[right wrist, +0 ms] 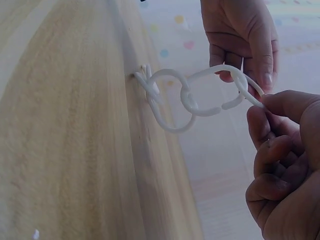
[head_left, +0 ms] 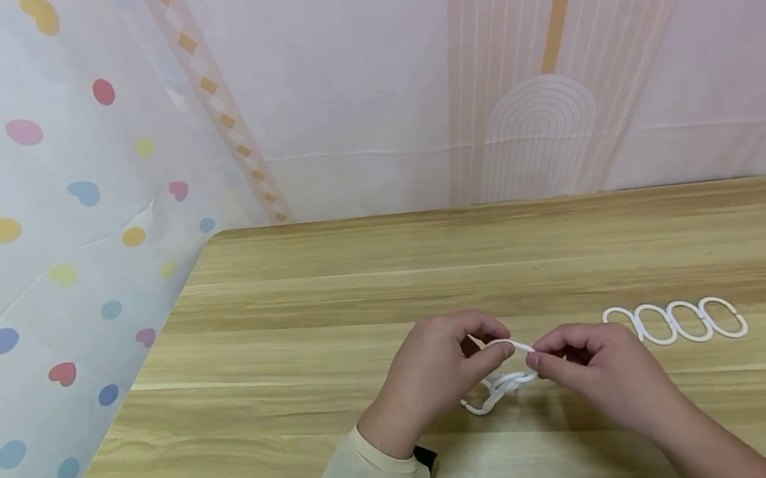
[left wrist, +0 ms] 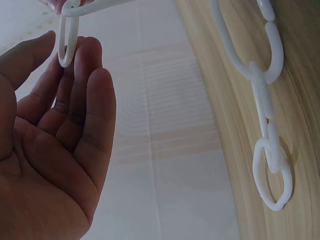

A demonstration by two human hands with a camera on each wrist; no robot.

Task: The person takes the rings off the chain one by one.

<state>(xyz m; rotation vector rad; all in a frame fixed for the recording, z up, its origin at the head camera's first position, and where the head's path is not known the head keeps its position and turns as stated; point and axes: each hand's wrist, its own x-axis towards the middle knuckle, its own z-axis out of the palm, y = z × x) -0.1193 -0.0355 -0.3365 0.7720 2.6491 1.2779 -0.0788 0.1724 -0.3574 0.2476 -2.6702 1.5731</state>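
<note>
A white plastic chain of oval links (head_left: 485,406) hangs between the two hands, close over the wooden table. My left hand (head_left: 442,364) pinches one link near its end, thumb and index finger at its sides. From the right, my right hand (head_left: 606,371) pinches a link between thumb and index finger, its other fingers curled. In the right wrist view, the held link (right wrist: 254,100) loops through the neighbouring link (right wrist: 204,114), which has a small gap in its side. The lower links (left wrist: 272,192) dangle over the wood in the left wrist view.
Several more white oval links (head_left: 721,317) lie side by side in a row on the wooden table (head_left: 332,298), right of the right hand. A patterned pink cloth (head_left: 354,66) hangs behind the table, and a dotted white cloth (head_left: 64,242) hangs along its left side.
</note>
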